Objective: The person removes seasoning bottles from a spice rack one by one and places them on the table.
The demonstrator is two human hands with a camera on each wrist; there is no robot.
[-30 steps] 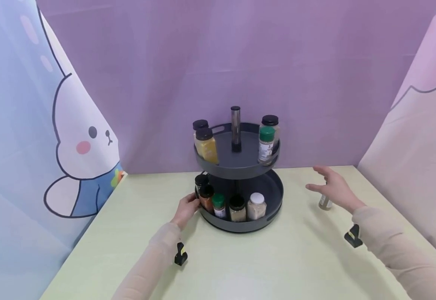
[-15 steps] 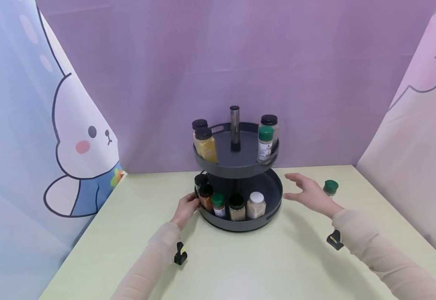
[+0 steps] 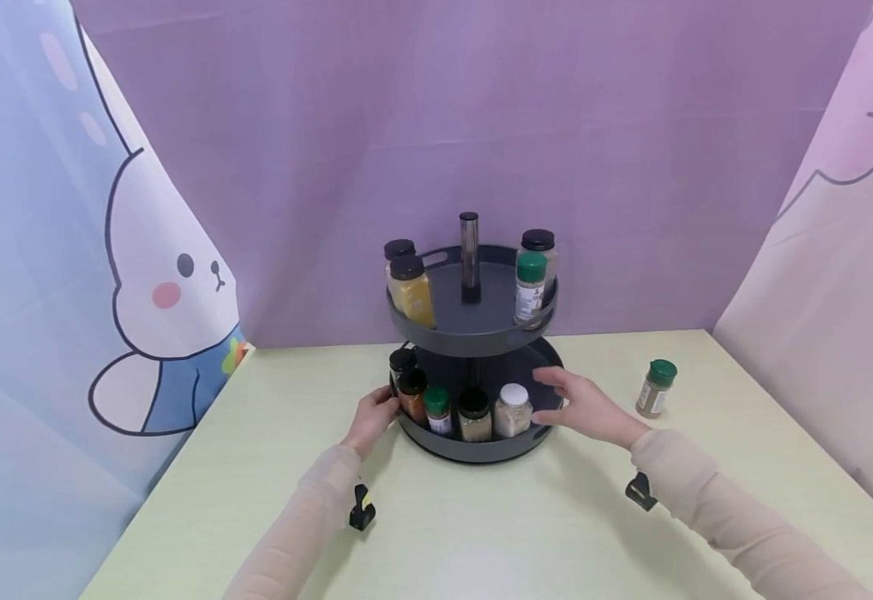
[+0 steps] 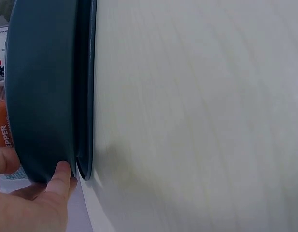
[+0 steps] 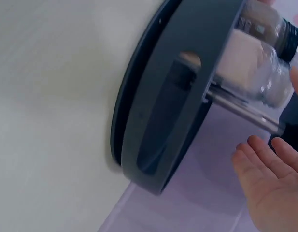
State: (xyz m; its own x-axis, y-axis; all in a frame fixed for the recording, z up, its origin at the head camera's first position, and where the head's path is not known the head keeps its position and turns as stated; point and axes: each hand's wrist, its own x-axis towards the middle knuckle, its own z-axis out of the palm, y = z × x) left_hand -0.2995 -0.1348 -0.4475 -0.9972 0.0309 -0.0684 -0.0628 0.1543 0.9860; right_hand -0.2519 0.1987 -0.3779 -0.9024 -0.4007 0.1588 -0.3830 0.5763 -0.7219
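A dark grey two-tier turntable (image 3: 474, 452) stands mid-table, spice jars on both tiers. At its left my left hand (image 3: 371, 422) grips the lower tier's rim; in the left wrist view the thumb (image 4: 6, 162) lies inside the wall and the fingers outside, near an orange-labelled jar (image 4: 1, 123). My right hand (image 3: 586, 408) reaches over the lower tier's right side, thumb and fingers spread apart, holding nothing. Nearest it is a jar with a white lid (image 3: 514, 412). In the right wrist view, this hand (image 5: 274, 183) hovers beside the clear jar (image 5: 250, 67).
A green-capped spice jar (image 3: 656, 389) stands alone on the table at the right. On the upper tier are yellow jars (image 3: 413, 292) at left and a green-capped jar (image 3: 529, 287) at right, around a central post (image 3: 469, 258). A purple curtain (image 3: 316, 167) hangs behind.
My right hand has moved left, from beside the lone green-capped jar to the lower tier's right side. The left hand keeps its place on the rim.
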